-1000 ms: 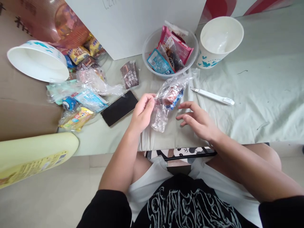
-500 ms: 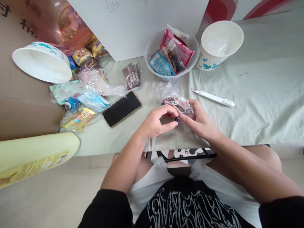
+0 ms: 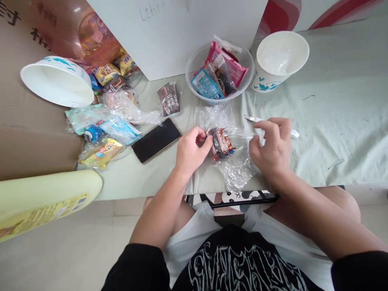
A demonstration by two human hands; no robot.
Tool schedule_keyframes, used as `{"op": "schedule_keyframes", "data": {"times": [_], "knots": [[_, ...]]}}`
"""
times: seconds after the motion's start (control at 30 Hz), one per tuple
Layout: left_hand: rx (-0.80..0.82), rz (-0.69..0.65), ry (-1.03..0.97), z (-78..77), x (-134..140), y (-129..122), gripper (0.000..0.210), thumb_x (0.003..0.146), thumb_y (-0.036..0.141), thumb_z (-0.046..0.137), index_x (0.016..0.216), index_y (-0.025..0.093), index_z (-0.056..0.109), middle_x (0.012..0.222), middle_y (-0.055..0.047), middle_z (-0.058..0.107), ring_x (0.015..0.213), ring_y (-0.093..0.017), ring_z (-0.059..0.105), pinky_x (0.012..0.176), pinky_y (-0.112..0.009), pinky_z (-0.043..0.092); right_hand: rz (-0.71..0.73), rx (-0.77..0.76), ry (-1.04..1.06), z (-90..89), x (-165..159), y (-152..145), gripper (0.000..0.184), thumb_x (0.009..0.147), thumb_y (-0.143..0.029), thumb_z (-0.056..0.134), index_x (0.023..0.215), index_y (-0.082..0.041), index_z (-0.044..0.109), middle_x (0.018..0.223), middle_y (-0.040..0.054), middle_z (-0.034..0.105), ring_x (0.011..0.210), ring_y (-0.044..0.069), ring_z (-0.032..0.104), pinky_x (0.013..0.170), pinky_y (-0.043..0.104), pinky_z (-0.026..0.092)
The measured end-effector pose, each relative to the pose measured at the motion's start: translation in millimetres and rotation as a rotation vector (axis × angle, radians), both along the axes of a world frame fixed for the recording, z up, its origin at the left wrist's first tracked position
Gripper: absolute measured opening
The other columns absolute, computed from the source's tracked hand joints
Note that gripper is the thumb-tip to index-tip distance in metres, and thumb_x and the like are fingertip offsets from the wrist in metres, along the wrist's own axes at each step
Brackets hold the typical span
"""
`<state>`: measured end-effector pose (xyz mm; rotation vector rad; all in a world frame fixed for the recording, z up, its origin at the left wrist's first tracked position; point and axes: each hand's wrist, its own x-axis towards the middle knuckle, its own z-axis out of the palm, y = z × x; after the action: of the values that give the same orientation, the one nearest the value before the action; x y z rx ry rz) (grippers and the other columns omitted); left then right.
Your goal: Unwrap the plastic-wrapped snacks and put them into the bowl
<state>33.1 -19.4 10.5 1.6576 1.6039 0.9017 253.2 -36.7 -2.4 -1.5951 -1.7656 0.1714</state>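
Red-and-dark-brown printed snack packet [image 3: 222,143], glossy and blocky, between the two hands, its left end at the left fingertips. Left hand [image 3: 193,151]: thumb and forefinger pinched on that end. Right hand [image 3: 271,147]: fingers curled, slightly blurred, well apart from the packet; cannot tell whether they grip anything. Crumpled clear plastic film [image 3: 236,173] spreads around the packet, thin and creased, catching bright glints, its near end bunched left of the right wrist. Packet face: pale pinkish panel across the middle, a sliver of blue at the lower right corner; print too small to read.

Partly hidden by the right hand: slim white plastic craft knife [image 3: 254,119], metal tip pointing left. Just left of the left hand: flat black glass phone [image 3: 157,140], slanted. Above the phone: crinkled brown cocoa packet [image 3: 169,99]. Beyond both hands: round translucent plastic bowl [image 3: 190,84] of pink and blue packets, and beside it an upright white paper cup with blue-green leaves [image 3: 273,81]. Under everything: pale green wrinkled cloth [image 3: 339,105].
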Motion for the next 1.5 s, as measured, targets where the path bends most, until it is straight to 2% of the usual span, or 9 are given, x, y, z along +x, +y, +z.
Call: {"op": "schedule_keyframes", "data": {"times": [0.13,0.27,0.47,0.6,0.8,1.07,1.17,1.33,1.5], "knots": [[0.010,-0.025,0.080,2.5,-0.5,-1.1,0.042,0.090,0.043,0.064,0.059,0.021,0.045,0.056,0.004,0.049,0.056,-0.012,0.044,0.058,-0.030,0.032,0.305,0.169,-0.128,-1.8,-2.4,-2.5,0.028,0.089,-0.010,0.052,0.095,-0.031,0.069,0.093,0.0048,0.066,0.085,0.022,0.061,0.075,0.040,0.047],[0.015,-0.158,0.087,1.2,-1.3,-1.2,0.044,0.090,0.049,0.065,0.060,0.021,0.048,0.062,0.002,0.051,0.058,-0.014,0.046,0.060,-0.030,0.034,0.611,0.060,-0.041,-2.9,-7.9,-3.7,0.027,0.089,-0.007,0.049,0.085,-0.026,0.069,0.084,0.0030,0.072,0.078,0.019,0.064,0.072,0.035,0.049],[0.034,-0.277,-0.071,0.1,-1.7,0.9,0.033,0.100,0.038,0.051,0.072,0.021,0.053,0.075,-0.001,0.053,0.070,-0.016,0.052,0.068,-0.031,0.041,0.340,-0.174,-0.143,1.4,-8.9,-3.2,0.014,0.092,-0.028,0.053,0.086,-0.023,0.065,0.073,0.0035,0.071,0.063,0.020,0.063,0.063,0.034,0.046],[-0.065,-0.220,-0.284,-1.8,-1.2,0.9,0.039,0.099,0.049,0.054,0.072,0.021,0.054,0.081,-0.003,0.055,0.075,-0.016,0.054,0.069,-0.030,0.045,0.230,-0.284,-0.119,-0.3,-9.1,-3.4,0.033,0.091,-0.052,0.056,0.098,-0.021,0.064,0.079,0.0066,0.075,0.067,0.023,0.068,0.060,0.034,0.045],[-0.354,-0.202,-0.702,-7.4,5.4,-1.5,0.048,0.085,0.068,0.066,0.075,0.022,0.057,0.085,-0.003,0.063,0.076,-0.016,0.060,0.070,-0.032,0.054,0.284,-0.358,0.085,-3.7,-1.3,-0.4,0.055,0.089,-0.064,0.055,0.121,-0.020,0.061,0.091,0.0101,0.078,0.077,0.028,0.073,0.063,0.039,0.053],[-0.449,-0.201,-0.879,4.7,13.9,-7.9,0.052,0.078,0.072,0.067,0.076,0.023,0.051,0.098,-0.008,0.072,0.096,-0.026,0.072,0.085,-0.046,0.061,0.467,-0.524,0.462,4.2,0.9,4.1,0.068,0.081,-0.061,0.073,0.135,-0.024,0.056,0.105,0.0080,0.076,0.086,0.027,0.073,0.073,0.042,0.062],[-0.396,-0.042,-0.844,5.9,9.4,1.2,0.048,0.088,0.067,0.049,0.070,0.023,0.039,0.080,-0.005,0.062,0.085,-0.021,0.069,0.081,-0.042,0.060,0.401,-0.421,0.641,0.7,1.8,5.9,0.062,0.084,-0.063,0.069,0.133,-0.028,0.059,0.120,0.0102,0.073,0.102,0.030,0.072,0.084,0.048,0.063],[-0.476,0.412,-1.014,2.9,3.3,20.7,0.041,0.091,0.040,0.050,0.061,0.023,0.028,0.056,0.003,0.037,0.053,-0.010,0.046,0.055,-0.026,0.048,0.252,0.002,0.866,12.5,34.0,8.3,0.052,0.087,-0.054,0.065,0.138,-0.049,0.058,0.130,0.0035,0.067,0.108,0.033,0.073,0.071,0.049,0.065],[-0.495,0.380,-1.157,2.2,14.2,15.7,0.026,0.080,0.025,0.060,0.061,0.021,0.043,0.055,0.006,0.042,0.047,-0.008,0.042,0.047,-0.022,0.035,0.202,0.200,0.724,21.6,53.7,13.2,0.052,0.091,-0.038,0.052,0.135,-0.066,0.055,0.129,-0.0115,0.065,0.128,0.032,0.066,0.085,0.053,0.064]]}}
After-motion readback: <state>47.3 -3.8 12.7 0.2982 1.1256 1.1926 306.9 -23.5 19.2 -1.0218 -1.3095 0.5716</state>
